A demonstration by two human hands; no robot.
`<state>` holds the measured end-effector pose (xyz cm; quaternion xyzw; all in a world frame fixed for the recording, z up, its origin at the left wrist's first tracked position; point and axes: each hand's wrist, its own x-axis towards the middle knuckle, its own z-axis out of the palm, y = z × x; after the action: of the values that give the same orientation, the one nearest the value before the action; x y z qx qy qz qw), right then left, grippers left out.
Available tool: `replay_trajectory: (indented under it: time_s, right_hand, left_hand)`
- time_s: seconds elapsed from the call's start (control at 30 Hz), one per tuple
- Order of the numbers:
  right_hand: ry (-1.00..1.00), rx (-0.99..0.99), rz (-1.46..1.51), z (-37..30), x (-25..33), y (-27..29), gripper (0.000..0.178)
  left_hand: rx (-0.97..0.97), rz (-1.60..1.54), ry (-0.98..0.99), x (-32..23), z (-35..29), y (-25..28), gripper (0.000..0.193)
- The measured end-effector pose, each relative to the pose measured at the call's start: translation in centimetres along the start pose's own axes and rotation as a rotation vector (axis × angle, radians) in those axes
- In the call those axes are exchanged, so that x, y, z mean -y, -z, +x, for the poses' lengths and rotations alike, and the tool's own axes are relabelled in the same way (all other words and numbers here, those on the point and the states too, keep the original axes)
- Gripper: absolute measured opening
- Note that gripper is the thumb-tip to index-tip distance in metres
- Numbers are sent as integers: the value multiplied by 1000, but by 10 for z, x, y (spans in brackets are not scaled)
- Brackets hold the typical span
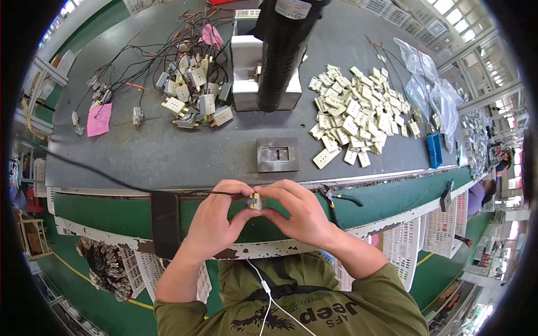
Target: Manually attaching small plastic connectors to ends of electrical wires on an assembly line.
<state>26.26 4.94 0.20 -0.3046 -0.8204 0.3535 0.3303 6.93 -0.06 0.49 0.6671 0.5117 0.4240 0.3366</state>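
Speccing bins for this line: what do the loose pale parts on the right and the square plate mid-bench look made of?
Pile of pale parts: likely moulded plastic, cream, matte, with uniform blocky shapes. Square plate: looks like metal, dull grey with worn sheen and a rectangular cut-out. The small part pinched between left hand and right hand looks like the same cream plastic, with a black wire attached.

Matt plastic plug [255, 201] (cream-coloured).
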Motion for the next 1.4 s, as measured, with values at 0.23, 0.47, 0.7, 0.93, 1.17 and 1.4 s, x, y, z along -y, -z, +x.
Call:
replay_trajectory:
  time_s: [0.23, 0.47, 0.7, 0.93, 1.17, 1.4]
  right_hand:
    - [-121, -190, -75, 3, -7, 54, 38]
    - [-307, -554, -498, 9, -112, 147, 58]
    - [-168, -605, -75, -25, -86, 97, 52]
    - [-187, -527, -17, -25, -83, 66, 49]
    - [-195, -526, -31, -29, -76, 77, 45]
    - [-205, -383, 32, -42, -54, 47, 44]
  left_hand:
    - [-183, -87, 186, 11, -12, 31, 33]
    - [-594, -30, 195, 31, -83, 104, 33]
    - [-1465, -69, 289, 145, -247, 194, 31]
    - [-1810, -633, 687, 252, -489, 104, 42]
    - [-1752, -898, 983, 278, -451, 102, 43]
    - [-1446, 446, 405, 153, -235, 172, 32]
